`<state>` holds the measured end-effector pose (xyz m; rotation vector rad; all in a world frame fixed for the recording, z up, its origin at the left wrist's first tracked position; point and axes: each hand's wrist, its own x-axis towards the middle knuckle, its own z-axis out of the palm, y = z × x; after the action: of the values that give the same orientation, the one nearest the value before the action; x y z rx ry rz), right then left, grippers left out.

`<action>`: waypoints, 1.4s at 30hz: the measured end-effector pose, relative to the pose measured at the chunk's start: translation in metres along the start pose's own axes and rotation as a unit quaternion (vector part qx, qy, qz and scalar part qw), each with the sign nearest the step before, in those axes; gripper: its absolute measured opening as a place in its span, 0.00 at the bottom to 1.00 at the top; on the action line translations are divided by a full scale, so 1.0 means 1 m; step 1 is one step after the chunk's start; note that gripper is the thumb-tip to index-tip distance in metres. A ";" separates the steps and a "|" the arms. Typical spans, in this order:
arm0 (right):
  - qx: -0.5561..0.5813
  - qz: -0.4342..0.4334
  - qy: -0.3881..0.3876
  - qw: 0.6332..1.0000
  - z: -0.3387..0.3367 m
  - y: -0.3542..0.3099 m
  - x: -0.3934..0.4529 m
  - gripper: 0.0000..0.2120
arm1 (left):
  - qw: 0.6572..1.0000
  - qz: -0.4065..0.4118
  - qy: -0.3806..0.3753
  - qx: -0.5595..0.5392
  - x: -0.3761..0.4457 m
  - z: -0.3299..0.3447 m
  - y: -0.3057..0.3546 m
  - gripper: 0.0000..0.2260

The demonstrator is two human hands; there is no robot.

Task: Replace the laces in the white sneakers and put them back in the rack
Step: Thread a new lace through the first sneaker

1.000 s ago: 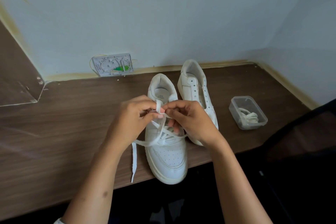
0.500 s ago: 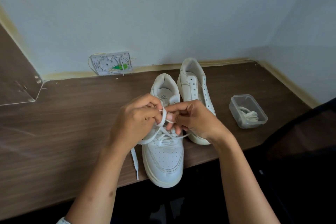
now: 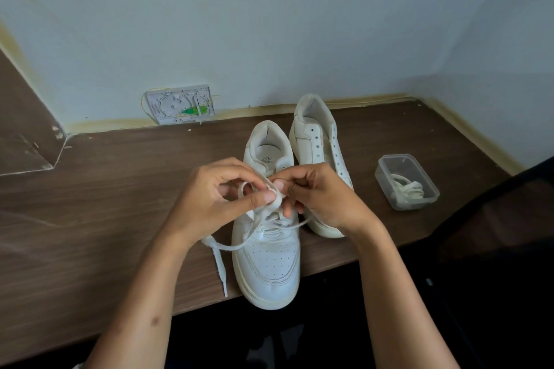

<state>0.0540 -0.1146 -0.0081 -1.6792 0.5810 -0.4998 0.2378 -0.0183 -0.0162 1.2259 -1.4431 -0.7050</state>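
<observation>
Two white sneakers stand on a brown wooden desk (image 3: 114, 189). The nearer sneaker (image 3: 268, 266) points its toe past the desk's front edge and carries a white lace (image 3: 220, 260). My left hand (image 3: 215, 201) and my right hand (image 3: 317, 195) meet above its tongue, both pinching loops of that lace. One loose lace end trails left of the shoe across the desk. The second sneaker (image 3: 314, 135) stands behind and to the right, its eyelets empty, partly hidden by my right hand.
A clear plastic box (image 3: 406, 181) with a coiled white lace inside sits right of the shoes. A white wall plate with a green part (image 3: 181, 105) is fixed low on the wall. A dark chair back (image 3: 494, 234) fills the lower right.
Both hands have stayed over the tongue of the near sneaker, working the lace into a loop between the fingertips. The loose end has shifted slightly on the desk.
</observation>
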 end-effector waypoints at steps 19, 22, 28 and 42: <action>-0.019 -0.004 0.028 0.999 0.003 -0.004 0.001 0.07 | 0.995 -0.101 0.007 0.004 0.000 0.012 0.013 0.19; -0.024 -0.010 0.034 0.999 0.004 -0.003 0.002 0.07 | 0.994 -0.106 0.017 0.006 0.000 0.014 0.015 0.21; -0.031 -0.011 0.031 0.999 0.007 -0.004 0.002 0.07 | 0.992 -0.120 0.027 0.001 0.001 0.016 0.009 0.14; 0.023 0.024 -0.008 0.999 0.008 -0.009 0.000 0.11 | 0.989 0.020 0.112 0.099 0.003 0.011 0.000 0.13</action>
<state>0.0596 -0.1075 -0.0008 -1.6209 0.5928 -0.4602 0.2273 -0.0230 -0.0182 1.3778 -1.3693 -0.3876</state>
